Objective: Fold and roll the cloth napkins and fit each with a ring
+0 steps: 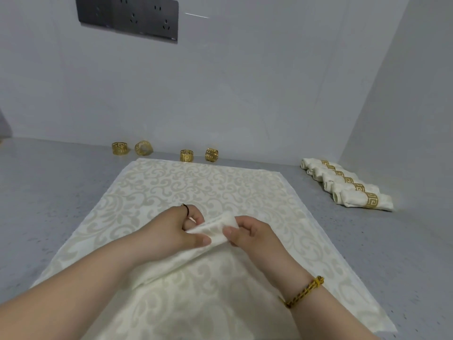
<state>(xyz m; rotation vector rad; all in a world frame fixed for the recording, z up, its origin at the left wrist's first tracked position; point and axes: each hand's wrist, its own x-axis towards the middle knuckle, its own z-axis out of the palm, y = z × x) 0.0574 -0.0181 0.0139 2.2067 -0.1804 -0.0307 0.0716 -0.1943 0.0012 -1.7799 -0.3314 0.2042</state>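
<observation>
Nearest the wearer, at 6 o'clock, the left hand (181,229) and right hand (252,235) meet over the middle of the cream patterned napkin (208,182). The fingers (201,240) of both hands pinch 1 raised fold of it, and the rest lies flat on the grey table (61,182). Judged risks: the fold is held at 1 short stretch only, so an uneven pull could skew the crease and leave a lopsided roll. A slack pinch could let the cloth drop and open out. Dragging the cloth could shift its far edge into the 2 nearest of the 4 loose rings (186,155), which stand just beside that edge at 12 o'clock. The other 2 rings stand at 11 o'clock, and 1 of them (143,147) leans and looks liable to roll if knocked. No box, tray or basket is in view. The only holders are rings: at 2 o'clock, well apart from the hands, 5 finished rolls (355,190) lie side by side, each threaded through its own gold ring. The 4 loose rings hold nothing.
</observation>
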